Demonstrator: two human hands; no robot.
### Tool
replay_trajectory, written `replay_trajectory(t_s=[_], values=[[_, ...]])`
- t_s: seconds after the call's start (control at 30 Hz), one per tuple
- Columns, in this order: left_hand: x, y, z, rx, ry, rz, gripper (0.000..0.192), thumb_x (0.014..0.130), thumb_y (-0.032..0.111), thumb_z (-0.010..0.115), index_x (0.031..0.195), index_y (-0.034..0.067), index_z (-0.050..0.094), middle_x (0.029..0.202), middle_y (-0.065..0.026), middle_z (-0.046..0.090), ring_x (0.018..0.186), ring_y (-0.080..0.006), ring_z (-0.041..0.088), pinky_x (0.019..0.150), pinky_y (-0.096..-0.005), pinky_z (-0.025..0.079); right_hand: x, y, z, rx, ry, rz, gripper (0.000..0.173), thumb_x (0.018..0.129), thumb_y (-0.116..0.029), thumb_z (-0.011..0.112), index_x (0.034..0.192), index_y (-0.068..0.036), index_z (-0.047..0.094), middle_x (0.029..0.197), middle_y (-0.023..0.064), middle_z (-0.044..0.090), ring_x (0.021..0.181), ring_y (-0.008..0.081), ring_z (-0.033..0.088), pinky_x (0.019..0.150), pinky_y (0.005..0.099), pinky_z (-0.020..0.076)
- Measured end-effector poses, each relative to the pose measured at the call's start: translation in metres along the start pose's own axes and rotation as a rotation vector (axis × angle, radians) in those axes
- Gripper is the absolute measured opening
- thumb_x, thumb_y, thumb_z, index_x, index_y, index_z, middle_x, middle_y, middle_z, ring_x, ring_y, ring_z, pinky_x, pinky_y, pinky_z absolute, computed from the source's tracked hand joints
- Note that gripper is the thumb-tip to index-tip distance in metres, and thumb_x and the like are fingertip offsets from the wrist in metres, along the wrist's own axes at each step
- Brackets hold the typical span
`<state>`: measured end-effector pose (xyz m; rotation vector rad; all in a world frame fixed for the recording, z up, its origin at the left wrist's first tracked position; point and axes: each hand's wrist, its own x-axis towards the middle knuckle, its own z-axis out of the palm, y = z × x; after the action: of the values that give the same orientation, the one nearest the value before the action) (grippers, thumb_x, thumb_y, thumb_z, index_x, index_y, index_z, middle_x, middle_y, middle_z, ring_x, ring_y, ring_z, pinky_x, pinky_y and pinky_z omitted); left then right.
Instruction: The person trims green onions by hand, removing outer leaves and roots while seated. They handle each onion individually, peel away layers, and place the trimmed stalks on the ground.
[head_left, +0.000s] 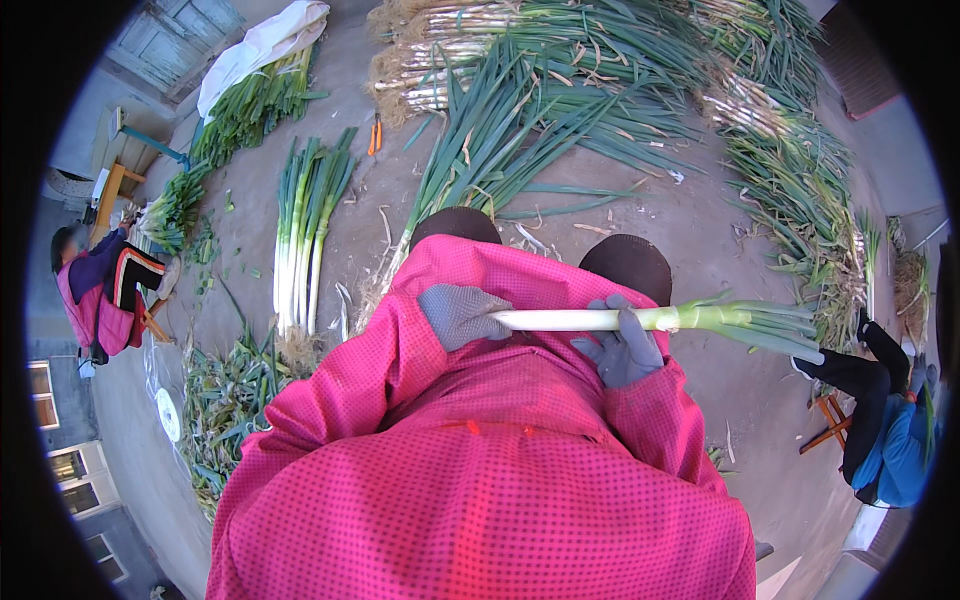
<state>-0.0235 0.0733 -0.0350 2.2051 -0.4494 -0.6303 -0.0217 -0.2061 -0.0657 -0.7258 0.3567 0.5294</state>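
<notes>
A long green onion (577, 320) lies crosswise in front of my chest, its white shank to the left and its green leaves to the right. My left hand (463, 316), in a grey textured glove, is closed around the white root end and hides its tip. Farther along, my right hand (624, 346), also gloved in grey, holds the stem just before the leaves, with a finger crossing over it. Beyond my knees, untrimmed green onions (480, 142) with long dark leaves lie on the concrete floor. A cleaner bunch of green onions (304, 232) rests to the left, roots towards me.
Large heaps of green onions (615, 60) fill the far floor and the right side (795, 180). Orange-handled cutters (375, 136) lie beyond the bunch. Stripped leaves (229, 412) and a white twine spool (168, 415) are at left. Seated people work at left (101, 285) and right (885, 442).
</notes>
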Motion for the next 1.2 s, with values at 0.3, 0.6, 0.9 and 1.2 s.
replay_trajectory(t_s=[0.3, 0.6, 0.9, 1.2], values=[[0.008, -0.005, -0.012, -0.367, 0.325, -0.205, 0.025, 0.08, 0.013, 0.057, 0.103, 0.007, 0.064, 0.087, -0.0098, 0.064, 0.084, -0.0248, 0.061, 0.074, -0.0319, 0.048, 0.003, 0.006, -0.003, -0.023, 0.013, -0.035, 0.024, 0.091, -0.021, 0.051, 0.11, -0.006, 0.057, 0.108, 0.0128, 0.061, 0.096, 0.0253, 0.061, 0.078, 0.0408, 0.0559], [0.014, 0.031, -0.005, 0.55, 0.054, 0.077, 0.018, 0.078, 0.025, 0.061, 0.087, 0.009, 0.066, 0.083, -0.0086, 0.062, 0.08, -0.0275, 0.059, 0.075, -0.0389, 0.045, 0.004, 0.008, -0.007, -0.024, -0.008, -0.038, 0.023, 0.09, -0.016, 0.053, 0.111, -0.007, 0.057, 0.109, 0.0123, 0.06, 0.101, 0.0261, 0.059, 0.085, 0.0423, 0.0533], [0.03, 0.032, 0.011, 0.658, 0.057, -0.007, 0.013, 0.073, 0.02, 0.061, 0.072, 0.007, 0.059, 0.078, -0.0092, 0.06, 0.07, -0.0258, 0.06, 0.064, -0.0392, 0.048, 0.002, 0.011, -0.009, -0.063, 0.005, -0.058, 0.023, 0.089, -0.015, 0.054, 0.111, -0.008, 0.056, 0.11, 0.0123, 0.06, 0.103, 0.0262, 0.058, 0.088, 0.0434, 0.052], [0.033, 0.029, 0.004, 0.028, 0.208, 0.271, 0.02, 0.078, 0.019, 0.064, 0.093, 0.006, 0.067, 0.084, -0.0086, 0.063, 0.082, -0.023, 0.06, 0.071, -0.0336, 0.047, 0.0, 0.008, -0.002, -0.061, 0.011, -0.024, 0.023, 0.089, -0.017, 0.055, 0.111, -0.009, 0.056, 0.109, 0.01, 0.06, 0.101, 0.0258, 0.059, 0.083, 0.0428, 0.0533]])
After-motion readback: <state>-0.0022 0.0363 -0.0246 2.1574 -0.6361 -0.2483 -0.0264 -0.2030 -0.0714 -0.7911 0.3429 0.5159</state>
